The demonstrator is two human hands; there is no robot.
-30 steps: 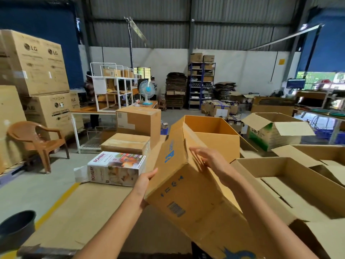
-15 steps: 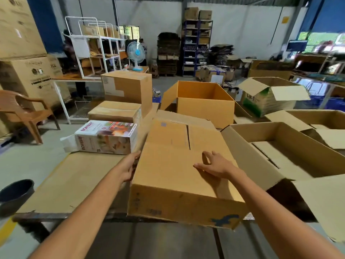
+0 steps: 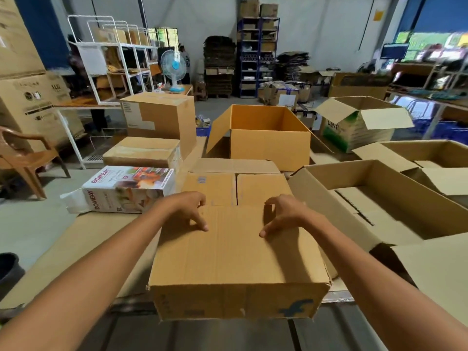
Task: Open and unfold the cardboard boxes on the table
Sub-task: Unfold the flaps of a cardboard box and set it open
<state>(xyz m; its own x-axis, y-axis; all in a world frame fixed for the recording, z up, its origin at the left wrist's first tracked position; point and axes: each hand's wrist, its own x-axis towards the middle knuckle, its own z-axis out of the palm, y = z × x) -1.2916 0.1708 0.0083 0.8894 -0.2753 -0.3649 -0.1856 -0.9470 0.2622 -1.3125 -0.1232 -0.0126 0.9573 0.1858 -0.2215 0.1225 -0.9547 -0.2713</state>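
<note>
**Both hands on the top flap of a closed carton, centre frame**

A closed brown cardboard box (image 3: 235, 252) sits in the lower centre of the frame on a cardboard-covered table (image 3: 76, 239). Its near end juts past the table's front edge. Its long axis appears to run up the frame, away from the camera, with one short face turned toward the bottom edge. That face carries a blue swirl-shaped logo (image 3: 298, 309) at its lower right, partly cut off by the box's bottom edge. A small printed label (image 3: 201, 179) on a far top flap is too blurred to read.

The left hand (image 3: 184, 209) and right hand (image 3: 286, 211) sit apart at the far edge of the near top flap. The fingers of each curl down over that edge, with their tips hidden, and the thumbs lie on the flap pointing inward.

At centre left, a white printed carton (image 3: 129, 190) reads "BOMBAY" on its top and side. At upper right, a green-and-white open box (image 3: 354, 130) shows "CM-1". An orange-brown open box (image 3: 268, 145) stands just behind the closed one, and a large open brown box (image 3: 379, 206) at right is cut off by the frame.
</note>
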